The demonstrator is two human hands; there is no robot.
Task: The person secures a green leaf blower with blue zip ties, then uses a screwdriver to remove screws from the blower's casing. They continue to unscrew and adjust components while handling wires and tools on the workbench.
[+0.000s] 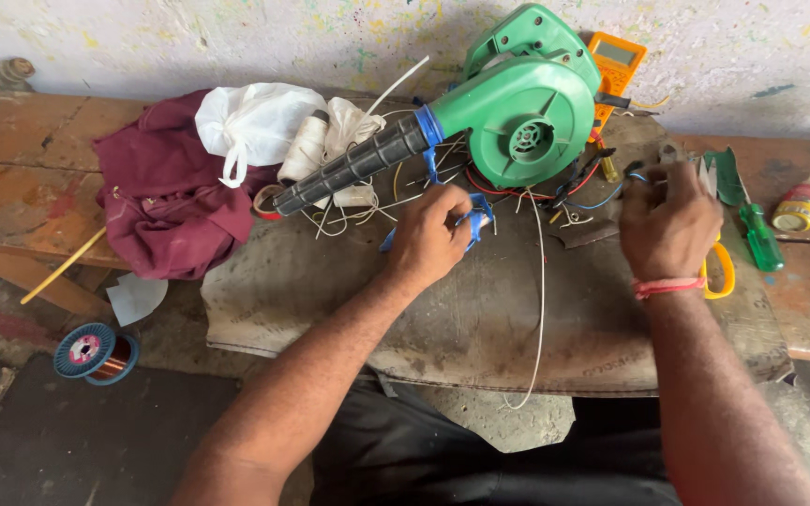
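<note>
Head view, green blower (527,117), nozzle pointing lower-left

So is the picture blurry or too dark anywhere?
Head view: soft, even daylight, no glare; the green blower is sharp, the left hand and right hand look slightly soft, and the bench edge bends a little toward the corners.

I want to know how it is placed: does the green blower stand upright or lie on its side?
On its side. The green blower lies flat on the bench, round vent facing up, black nozzle pointing left.
</note>
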